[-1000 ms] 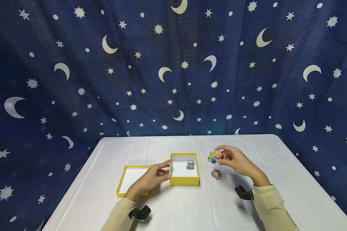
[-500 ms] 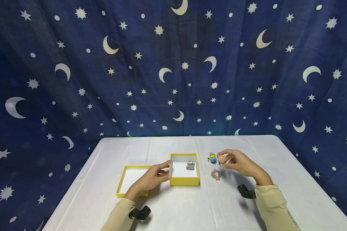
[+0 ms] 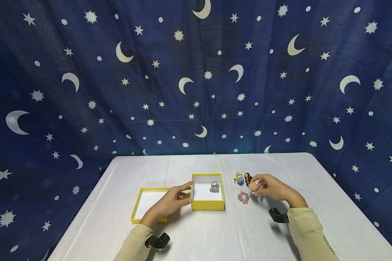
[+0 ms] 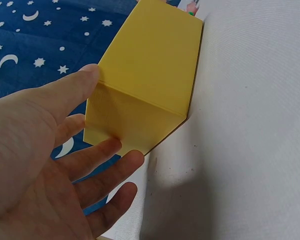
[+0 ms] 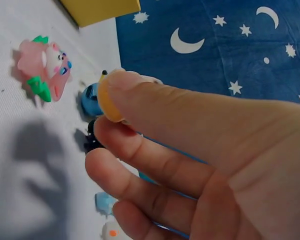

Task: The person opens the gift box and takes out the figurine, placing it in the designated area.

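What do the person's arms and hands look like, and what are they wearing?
The left hand and right hand are bare, without gloves. The left sleeve and right sleeve are long and beige. A dark marking runs along the right one, too small to read. Each wrist has a chunky black band.

A staged filming corner is suggested; whether it is set up in a home, studio or lab cannot be told. A white-covered desk (image 3: 209, 235) is backed along its far edge by a dark blue curtain (image 3: 170, 90) printed with moons and stars, and whatever lies beyond the left and right edges is hidden by the same curtain. Black wrist-worn devices (image 3: 158, 240) are also seen.
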A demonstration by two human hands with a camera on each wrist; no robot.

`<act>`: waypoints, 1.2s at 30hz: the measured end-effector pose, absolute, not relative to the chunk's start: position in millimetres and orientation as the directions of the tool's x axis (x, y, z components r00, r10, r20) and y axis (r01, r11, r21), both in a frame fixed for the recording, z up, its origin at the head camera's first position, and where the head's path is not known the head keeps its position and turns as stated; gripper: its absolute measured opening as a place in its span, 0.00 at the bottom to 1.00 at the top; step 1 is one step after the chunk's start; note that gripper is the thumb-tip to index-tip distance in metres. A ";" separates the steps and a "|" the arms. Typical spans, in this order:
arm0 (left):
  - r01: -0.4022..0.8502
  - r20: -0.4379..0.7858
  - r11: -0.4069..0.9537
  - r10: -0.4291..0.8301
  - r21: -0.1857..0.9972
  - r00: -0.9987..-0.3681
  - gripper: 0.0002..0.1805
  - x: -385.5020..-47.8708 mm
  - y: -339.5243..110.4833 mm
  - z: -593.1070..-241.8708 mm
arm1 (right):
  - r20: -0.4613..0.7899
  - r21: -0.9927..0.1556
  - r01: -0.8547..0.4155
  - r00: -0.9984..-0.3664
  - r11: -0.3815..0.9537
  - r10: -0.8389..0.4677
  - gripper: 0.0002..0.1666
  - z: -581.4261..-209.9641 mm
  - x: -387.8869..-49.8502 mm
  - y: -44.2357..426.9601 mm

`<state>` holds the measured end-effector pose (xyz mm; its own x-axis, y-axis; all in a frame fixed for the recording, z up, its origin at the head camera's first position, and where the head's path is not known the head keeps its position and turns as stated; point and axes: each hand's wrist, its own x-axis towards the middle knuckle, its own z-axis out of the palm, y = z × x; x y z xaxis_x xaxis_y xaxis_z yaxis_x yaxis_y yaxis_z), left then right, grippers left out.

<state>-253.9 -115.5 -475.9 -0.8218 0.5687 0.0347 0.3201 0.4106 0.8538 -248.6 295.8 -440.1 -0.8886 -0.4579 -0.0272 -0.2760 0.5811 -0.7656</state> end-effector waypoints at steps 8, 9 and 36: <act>0.315 0.030 0.420 0.560 0.851 -0.828 0.35 -254.2 -116.1 -478.1 | -0.067 -0.762 -0.258 -0.880 0.594 -0.469 0.22 -448.4 -250.5 297.9; 0.317 0.033 0.416 0.562 0.853 -0.826 0.35 -253.8 -116.3 -478.1 | -0.070 -0.762 -0.259 -0.879 0.594 -0.472 0.22 -449.6 -250.4 298.2; 0.311 0.044 0.374 0.576 0.874 -0.816 0.34 -252.6 -115.3 -476.0 | -0.134 -0.742 -0.196 -0.893 0.641 -0.429 0.19 -460.4 -251.6 295.0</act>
<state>-252.6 -115.3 -476.0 -0.8159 0.5765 0.0438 0.3112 0.3741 0.8736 -251.6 295.0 -460.4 -0.8935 -0.4285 -0.1342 -0.1961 0.6413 -0.7418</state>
